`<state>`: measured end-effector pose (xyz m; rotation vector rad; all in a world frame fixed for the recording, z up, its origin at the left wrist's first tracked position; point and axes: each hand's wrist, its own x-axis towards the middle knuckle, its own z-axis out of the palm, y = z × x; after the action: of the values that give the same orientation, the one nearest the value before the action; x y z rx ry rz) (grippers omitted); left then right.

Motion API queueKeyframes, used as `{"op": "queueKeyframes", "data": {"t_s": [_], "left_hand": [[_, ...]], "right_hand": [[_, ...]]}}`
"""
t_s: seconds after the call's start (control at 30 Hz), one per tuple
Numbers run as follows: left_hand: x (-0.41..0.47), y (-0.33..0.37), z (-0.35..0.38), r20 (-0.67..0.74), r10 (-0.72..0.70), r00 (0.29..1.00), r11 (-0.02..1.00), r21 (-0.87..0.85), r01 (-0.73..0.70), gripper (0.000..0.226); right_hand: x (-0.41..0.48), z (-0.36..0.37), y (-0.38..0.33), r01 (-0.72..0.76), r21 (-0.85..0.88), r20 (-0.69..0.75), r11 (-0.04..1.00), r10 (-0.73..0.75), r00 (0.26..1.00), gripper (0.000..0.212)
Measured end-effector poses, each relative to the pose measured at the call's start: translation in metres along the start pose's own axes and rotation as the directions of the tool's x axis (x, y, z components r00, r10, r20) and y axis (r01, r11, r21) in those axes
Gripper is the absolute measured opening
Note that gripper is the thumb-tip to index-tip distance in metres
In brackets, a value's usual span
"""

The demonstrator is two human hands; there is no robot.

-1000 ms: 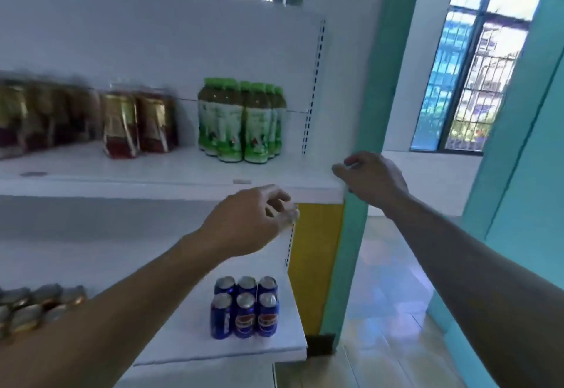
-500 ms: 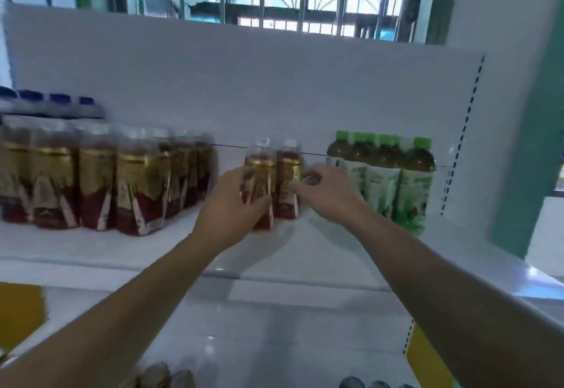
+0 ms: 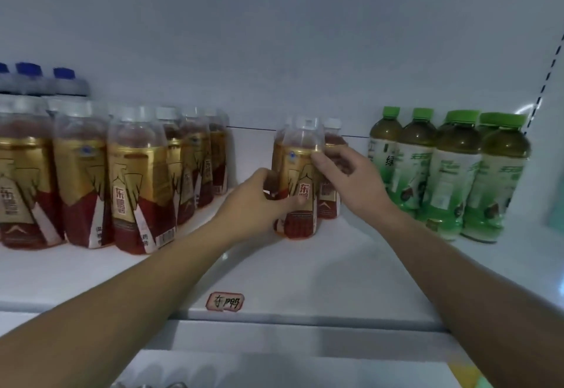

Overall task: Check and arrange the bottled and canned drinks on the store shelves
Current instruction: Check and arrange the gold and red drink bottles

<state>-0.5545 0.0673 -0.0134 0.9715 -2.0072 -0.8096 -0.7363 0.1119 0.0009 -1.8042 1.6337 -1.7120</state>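
Shelf [image 3: 305, 274] carries the gold-labelled bottle [image 3: 300, 180] upright near its middle. The left hand [image 3: 254, 201] curls round the bottle's lower left side; the right hand [image 3: 351, 180] pinches its upper right side. Matching bottles [image 3: 137, 180] stand toward the left edge, green-capped bottles [image 3: 451, 171] toward the right edge.

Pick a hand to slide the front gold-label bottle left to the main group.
Left, probably. The left hand grips the front bottle low on its body, on the side facing the main group; the right hand only meets its shoulder.
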Motion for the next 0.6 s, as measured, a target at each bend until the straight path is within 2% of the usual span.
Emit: {"op": "queueKeyframes", "data": {"t_s": [0.07, 0.17, 0.2, 0.3, 0.37, 0.5, 0.53, 0.6], "left_hand": [[-0.001, 0.000, 0.002, 0.005, 0.035, 0.999, 0.999, -0.031, -0.035, 0.057], [-0.003, 0.009, 0.009, 0.087, 0.107, 0.990, 0.990, -0.105, -0.098, 0.044], [-0.003, 0.016, 0.012, 0.122, 0.139, 0.983, 0.981, -0.151, -0.120, 0.036], [0.005, 0.041, 0.021, 0.170, 0.218, 0.961, 0.940, -0.300, -0.160, 0.019], [0.012, 0.054, 0.028, 0.156, 0.266, 0.951, 0.920, -0.337, -0.202, 0.025], [0.025, 0.059, 0.049, 0.175, 0.299, 0.938, 0.903, -0.370, -0.219, 0.057], [0.027, 0.058, 0.054, 0.190, 0.281, 0.941, 0.901, -0.390, -0.190, 0.063], [0.029, 0.051, 0.067, 0.257, 0.231, 0.938, 0.894, -0.437, -0.100, 0.074]], "right_hand": [[0.003, -0.004, 0.005, 0.050, 0.070, -0.066, 0.996, -0.045, 0.997, 0.031], [0.009, -0.012, 0.002, 0.096, 0.232, -0.121, 0.968, -0.069, 0.990, 0.037], [0.011, -0.014, -0.003, 0.067, 0.317, -0.083, 0.946, -0.043, 0.996, 0.039], [0.017, -0.030, -0.025, -0.131, 0.581, 0.176, 0.803, 0.033, 0.984, 0.049], [0.024, -0.044, -0.033, -0.183, 0.633, 0.247, 0.752, 0.027, 0.969, 0.046], [0.028, -0.058, -0.018, -0.106, 0.719, 0.087, 0.687, 0.062, 0.994, 0.038], [0.028, -0.059, -0.014, -0.093, 0.733, 0.050, 0.673, 0.083, 0.995, 0.041], [0.027, -0.063, -0.005, -0.062, 0.729, -0.022, 0.682, 0.115, 0.993, 0.061]]}}
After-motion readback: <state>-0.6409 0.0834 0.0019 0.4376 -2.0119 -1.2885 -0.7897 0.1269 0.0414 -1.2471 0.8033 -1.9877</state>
